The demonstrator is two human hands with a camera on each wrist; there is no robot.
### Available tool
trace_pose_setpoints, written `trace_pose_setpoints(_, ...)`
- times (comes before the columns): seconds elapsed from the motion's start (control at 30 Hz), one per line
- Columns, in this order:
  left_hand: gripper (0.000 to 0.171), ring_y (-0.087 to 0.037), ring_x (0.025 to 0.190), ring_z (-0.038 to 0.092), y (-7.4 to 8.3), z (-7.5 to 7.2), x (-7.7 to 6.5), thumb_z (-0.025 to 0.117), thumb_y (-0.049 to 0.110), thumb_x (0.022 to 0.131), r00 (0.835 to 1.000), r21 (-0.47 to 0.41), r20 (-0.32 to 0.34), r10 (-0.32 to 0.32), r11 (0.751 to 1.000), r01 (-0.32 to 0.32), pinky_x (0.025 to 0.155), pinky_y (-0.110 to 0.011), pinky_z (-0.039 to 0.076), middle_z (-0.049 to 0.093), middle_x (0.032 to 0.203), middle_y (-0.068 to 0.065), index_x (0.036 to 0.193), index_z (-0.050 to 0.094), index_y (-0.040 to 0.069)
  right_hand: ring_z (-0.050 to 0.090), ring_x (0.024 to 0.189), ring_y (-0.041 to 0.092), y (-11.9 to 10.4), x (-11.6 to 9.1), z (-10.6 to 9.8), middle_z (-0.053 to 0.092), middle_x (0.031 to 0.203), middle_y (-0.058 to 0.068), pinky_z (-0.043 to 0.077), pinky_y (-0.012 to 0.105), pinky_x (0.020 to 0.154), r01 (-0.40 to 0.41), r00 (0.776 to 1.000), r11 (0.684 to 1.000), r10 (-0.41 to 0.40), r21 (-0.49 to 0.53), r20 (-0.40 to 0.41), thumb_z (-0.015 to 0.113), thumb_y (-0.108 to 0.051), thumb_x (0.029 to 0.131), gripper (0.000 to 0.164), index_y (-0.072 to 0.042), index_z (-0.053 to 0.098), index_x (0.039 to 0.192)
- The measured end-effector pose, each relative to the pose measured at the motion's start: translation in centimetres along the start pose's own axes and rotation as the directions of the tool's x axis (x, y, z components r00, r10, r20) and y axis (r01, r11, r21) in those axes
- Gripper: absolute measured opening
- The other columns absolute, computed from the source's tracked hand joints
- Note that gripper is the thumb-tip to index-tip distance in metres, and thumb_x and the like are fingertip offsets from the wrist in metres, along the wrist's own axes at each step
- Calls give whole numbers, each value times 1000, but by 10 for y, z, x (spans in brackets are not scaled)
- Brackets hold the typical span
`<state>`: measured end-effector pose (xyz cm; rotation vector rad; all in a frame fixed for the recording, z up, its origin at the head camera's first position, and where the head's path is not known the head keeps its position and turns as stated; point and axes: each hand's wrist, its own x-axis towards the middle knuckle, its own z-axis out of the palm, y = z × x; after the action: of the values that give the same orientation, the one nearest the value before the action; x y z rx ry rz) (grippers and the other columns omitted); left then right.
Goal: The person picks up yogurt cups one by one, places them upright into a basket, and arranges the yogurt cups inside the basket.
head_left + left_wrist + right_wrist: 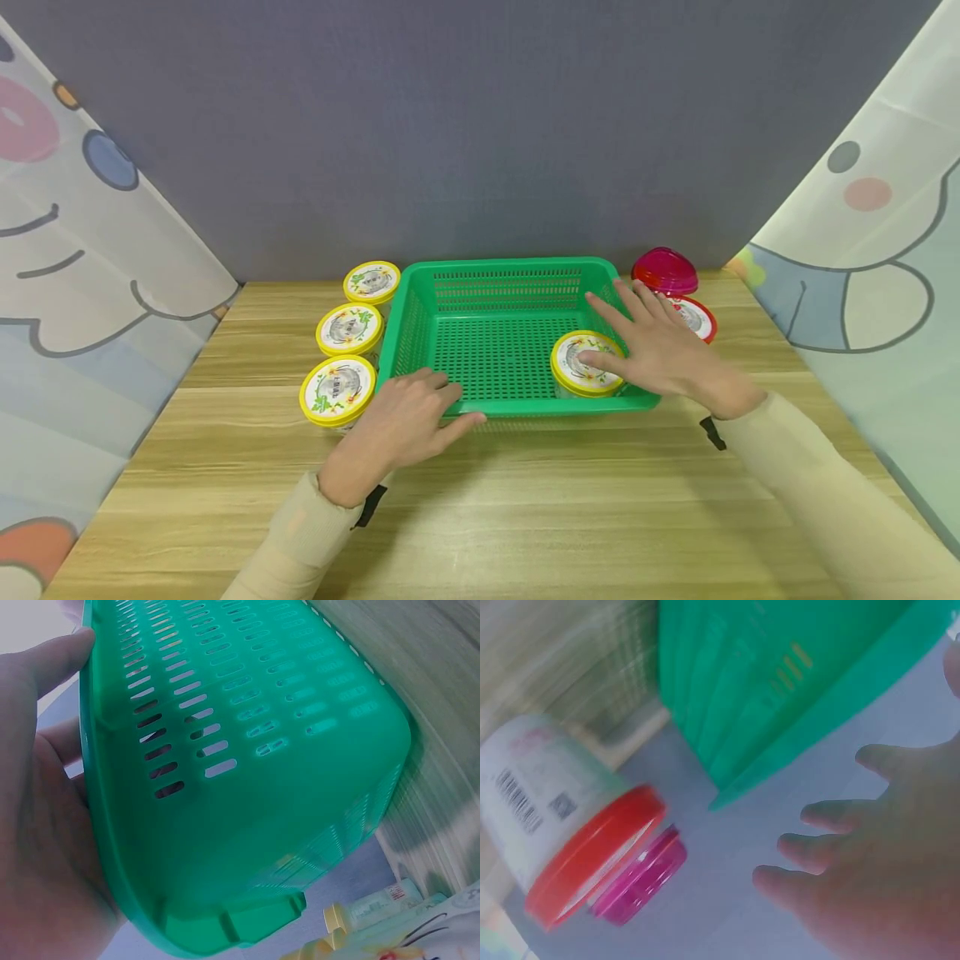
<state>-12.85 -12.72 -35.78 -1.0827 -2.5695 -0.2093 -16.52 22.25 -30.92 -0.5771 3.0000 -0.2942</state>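
Note:
A green slotted plastic basket sits on the table. My left hand holds its front left corner, with the fingers over the rim and the thumb on the outer side; the left wrist view shows the thumb tip against the rim. Inside the basket's front right corner stands a jar with a yellow-rimmed lid. My right hand is spread above that corner, its thumb overlapping the lid in the head view; whether they touch I cannot tell. In the right wrist view its fingers are spread, gripping nothing.
Three more yellow-lidded jars line the basket's left side. Right of it stand a red-lidded tub, partly behind my right hand, and a magenta plastic container. A grey panel rises behind the wooden table.

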Motion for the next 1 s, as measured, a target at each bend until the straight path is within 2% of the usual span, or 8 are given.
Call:
trace_pose_setpoints(0.23, 40, -14, 67, 54, 0, 0, 0, 67, 52, 94, 1000, 6, -5, -4, 1000, 4, 55, -31, 46, 52, 70, 6, 75, 60, 18, 0, 151, 52, 17, 1, -5, 3, 167, 24, 3, 67, 117, -9, 1000, 1000, 9, 0, -23, 48, -67, 97, 88, -17, 20, 164)
trace_pose_setpoints(0.43, 40, -14, 66, 53, 0, 0, 0, 67, 51, 94, 1000, 5, -9, -5, 1000, 5, 54, -30, 45, 52, 70, 6, 74, 60, 18, 0, 150, 55, 30, 3, -9, 4, 166, 28, 3, 72, 115, -57, 998, 998, 57, 4, -19, 46, -68, 98, 87, -17, 20, 163)
trace_pose_setpoints(0.77, 40, -13, 65, 51, 0, 0, 0, 67, 52, 94, 1000, 4, -9, -7, 1000, 7, 54, -29, 43, 50, 69, 7, 73, 58, 18, 1, 147, 58, 49, 5, -12, 6, 163, 33, 4, 71, 115, -103, 995, 994, 103, 24, -11, 46, -65, 99, 88, -10, 19, 162)
trace_pose_setpoints(1.0, 40, -13, 66, 52, 0, 1, 0, 67, 51, 94, 1000, -2, -10, -1, 1000, 1, 55, -30, 45, 52, 70, 6, 75, 61, 18, 2, 146, 61, 62, 4, -11, 7, 162, 36, 7, 74, 112, -144, 989, 988, 144, 47, -8, 45, -64, 100, 88, -7, 19, 162)
